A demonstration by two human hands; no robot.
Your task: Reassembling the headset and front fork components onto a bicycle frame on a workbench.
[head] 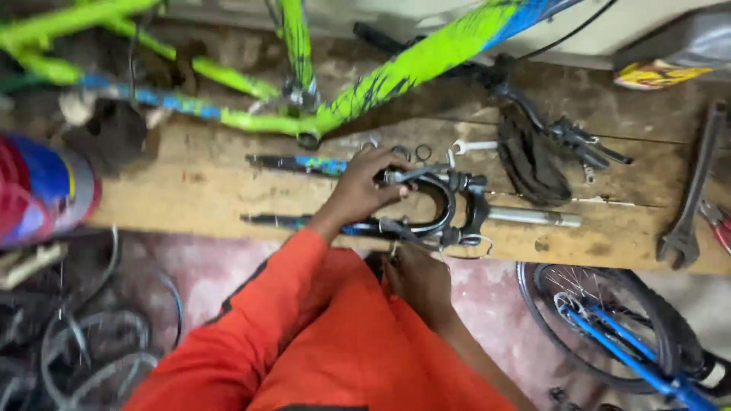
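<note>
A black bicycle suspension fork (457,202) with blue and green legs lies across a wooden bench (198,198). My left hand (365,186) rests on the fork, fingers curled around its upper leg near the arch. My right hand (417,278) is at the bench's front edge below the fork, pinching a small part that I cannot make out. Both arms wear orange sleeves. Several small metal rings (411,152) and a small spanner (474,145) lie just behind the fork.
A green and blue bicycle frame (396,72) stretches along the back of the bench. A black saddle bag (529,160) and brake levers lie to the right, a large wrench (689,205) farther right. A blue bicycle wheel (601,327) stands at lower right, bare rims (91,342) at lower left.
</note>
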